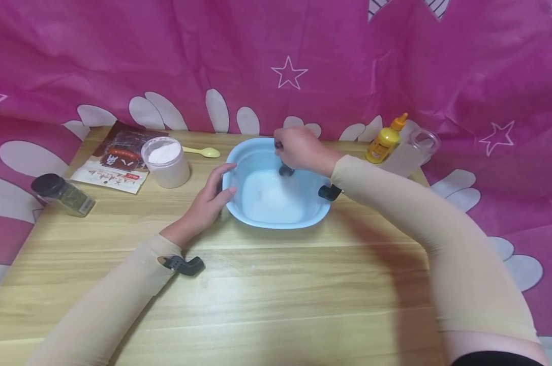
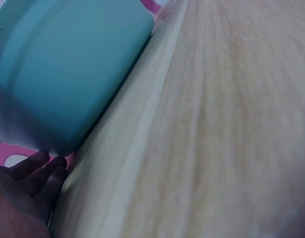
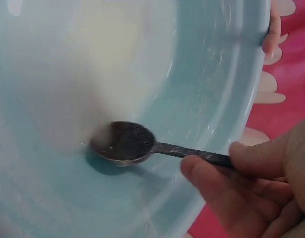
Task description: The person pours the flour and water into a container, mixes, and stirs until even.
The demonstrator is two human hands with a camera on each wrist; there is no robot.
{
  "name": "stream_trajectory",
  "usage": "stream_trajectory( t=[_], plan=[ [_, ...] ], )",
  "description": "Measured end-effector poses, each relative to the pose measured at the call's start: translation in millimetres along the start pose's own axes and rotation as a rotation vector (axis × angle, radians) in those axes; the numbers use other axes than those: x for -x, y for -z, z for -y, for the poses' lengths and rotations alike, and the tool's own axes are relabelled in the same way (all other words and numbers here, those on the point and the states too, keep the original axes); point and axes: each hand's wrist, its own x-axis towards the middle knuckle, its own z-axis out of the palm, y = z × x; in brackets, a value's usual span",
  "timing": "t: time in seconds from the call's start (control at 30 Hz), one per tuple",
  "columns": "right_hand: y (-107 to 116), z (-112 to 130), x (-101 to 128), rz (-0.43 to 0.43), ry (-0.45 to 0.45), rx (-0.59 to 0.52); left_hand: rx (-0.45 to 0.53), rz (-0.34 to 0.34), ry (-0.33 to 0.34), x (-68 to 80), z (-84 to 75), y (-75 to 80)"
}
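A light blue plastic basin (image 1: pixel 276 221) stands on the table, with a whitish, cloudy patch over its bottom. My left hand (image 1: pixel 207 195) holds the basin's left side, its thumb and a fingertip over the rim and the other fingers outside against the wall. Over the basin's far side, my right hand (image 1: pixel 299 147) pinches a black spoon (image 3: pixel 179 149) by its handle between thumb and fingers. In the right wrist view the round spoon bowl (image 3: pixel 125 143) is low inside the basin, at the edge of the whitish patch, and part of it is blurred.
Left of the basin are an open tub of white powder (image 1: pixel 168 173), a yellow spoon (image 1: pixel 207 152), a printed packet (image 1: pixel 120 157) and a dark-lidded spice jar (image 1: pixel 65 195). A yellow squeeze bottle (image 1: pixel 383 145) and a clear plastic container (image 1: pixel 408 152) are at the back right. A pink curtain (image 1: pixel 239 51) hangs behind.
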Motion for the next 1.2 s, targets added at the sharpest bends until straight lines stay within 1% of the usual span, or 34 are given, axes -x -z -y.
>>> stream_trajectory(
  t=[0.13,0.2,0.27,0.33,0.43,0.5,0.57,0.67,0.73,0.8,0.87,0.97,1.07,1.13,1.2],
  plan=[
    [-6.7,7.5,-1.7,-0.025,0.020,-0.100,0.000,-0.002,0.004,0.1,-0.2,-0.9],
    [-10.0,10.6,-1.0,-0.031,0.039,-0.178,0.001,0.001,0.003,-0.3,-0.1,-1.1],
    [-13.2,13.5,0.3,-0.015,0.065,-0.273,0.003,0.006,0.003,0.0,-0.1,-1.1],
    [-15.8,15.1,2.3,0.026,0.096,-0.365,0.004,0.011,0.001,0.3,-0.3,-0.9],
    [-16.6,15.8,6.7,0.135,0.133,-0.521,0.011,0.013,-0.003,0.4,-0.8,-0.8],
    [-15.7,14.1,10.1,0.208,0.143,-0.588,0.019,0.009,-0.005,0.5,-1.2,-0.8],
    [-13.4,10.9,13.6,0.270,0.135,-0.624,0.021,0.004,-0.004,0.6,-1.6,-0.9],
    [-8.8,2.7,17.9,0.335,0.104,-0.607,0.021,0.002,0.002,1.1,-1.9,-0.7],
    [-5.2,-4.1,19.8,0.362,0.085,-0.576,0.018,0.001,0.006,1.2,-1.9,-0.5],
    [-1.4,-11.9,21.1,0.366,0.069,-0.527,0.017,0.002,0.009,1.1,-1.8,-0.5],
    [2.7,-18.5,21.8,0.349,0.063,-0.459,0.013,0.002,0.011,1.2,-1.6,-0.3],
    [8.3,-25.6,21.2,0.280,0.067,-0.293,0.008,0.002,0.011,1.2,-1.5,0.0],
    [10.5,-29.1,18.3,0.168,0.082,-0.129,0.001,-0.001,0.010,1.0,-0.7,0.3],
    [8.6,-29.5,16.1,0.084,0.079,-0.074,0.000,-0.002,0.011,1.0,-0.6,0.3],
    [5.1,-27.3,14.4,0.011,0.071,-0.086,0.000,-0.002,0.012,0.9,-0.4,0.2]
  ],
)
